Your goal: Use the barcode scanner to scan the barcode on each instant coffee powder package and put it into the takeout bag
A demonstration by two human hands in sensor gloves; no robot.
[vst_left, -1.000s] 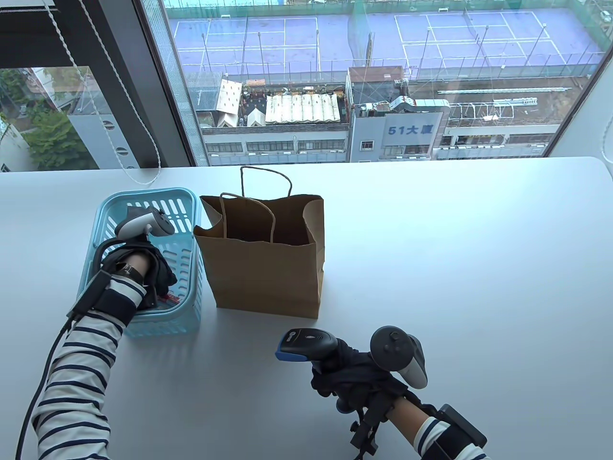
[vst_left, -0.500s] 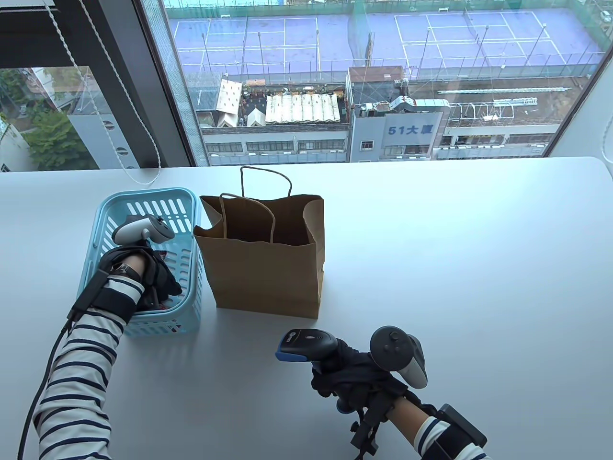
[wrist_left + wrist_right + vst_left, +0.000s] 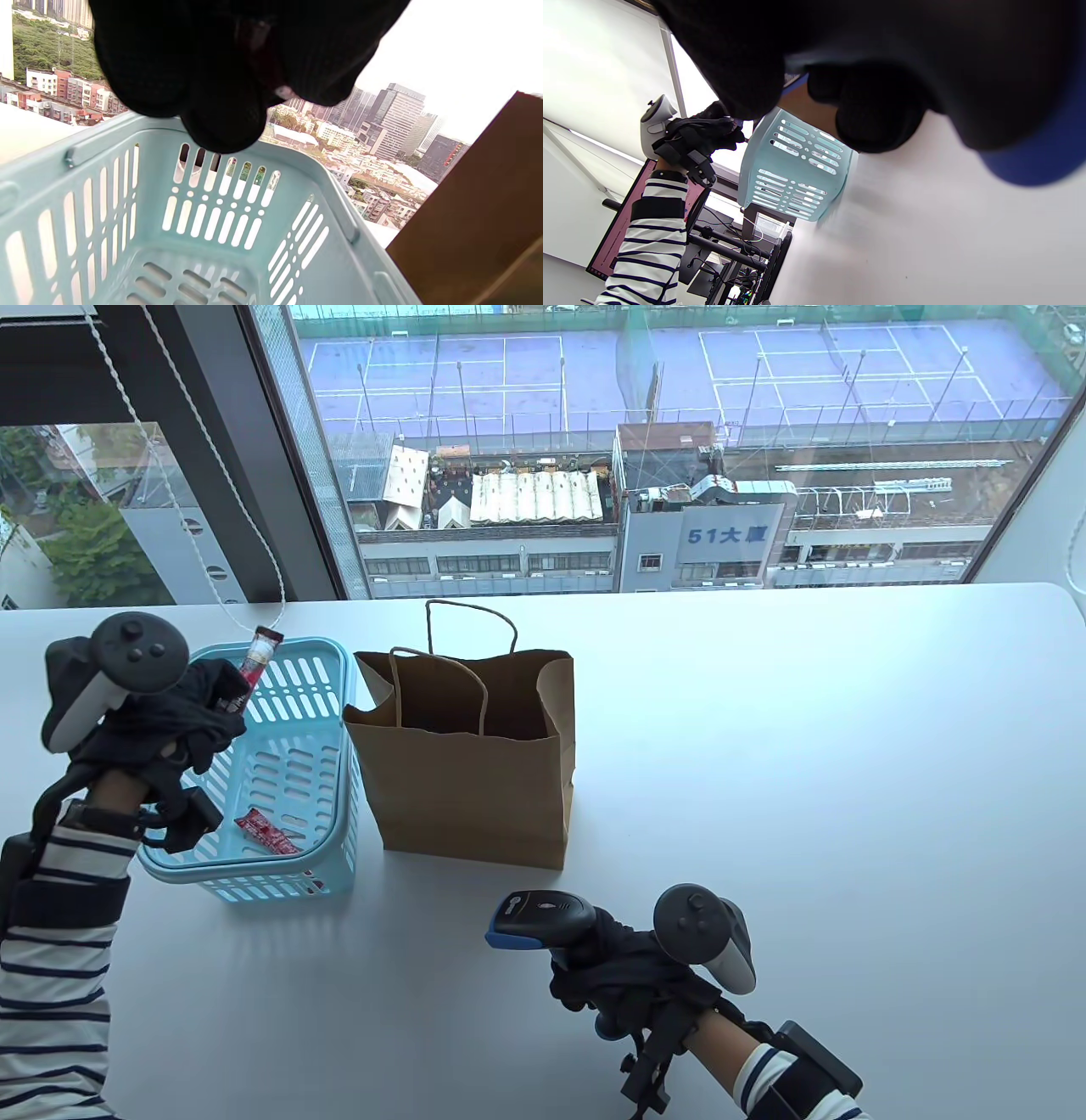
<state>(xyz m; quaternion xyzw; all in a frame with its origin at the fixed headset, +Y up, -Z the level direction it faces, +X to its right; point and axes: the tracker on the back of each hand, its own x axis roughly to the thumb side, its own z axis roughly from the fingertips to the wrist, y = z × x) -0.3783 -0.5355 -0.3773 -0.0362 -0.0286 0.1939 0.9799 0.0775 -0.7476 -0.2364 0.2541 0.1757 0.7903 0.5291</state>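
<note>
**Coffee stick held above the basket, scanner gripped at the bench front**

The left hand is raised over the left rim of the light blue basket, its gloved fingers pinched together on a red instant coffee stick that points up and away from the palm. A second red coffee stick lies flat on the basket floor near the front wall. In the left wrist view the curled fingers fill the top of the frame, with the slotted basket walls below them and the brown side of the bag at the right edge.

The brown paper takeout bag stands upright and open just beside the basket's right side, its twisted handles sticking up.

The right hand sits near the front of the white bench, fingers wrapped around the handle of the black and blue barcode scanner, whose head points left. Scanner and bag are apart.
</note>
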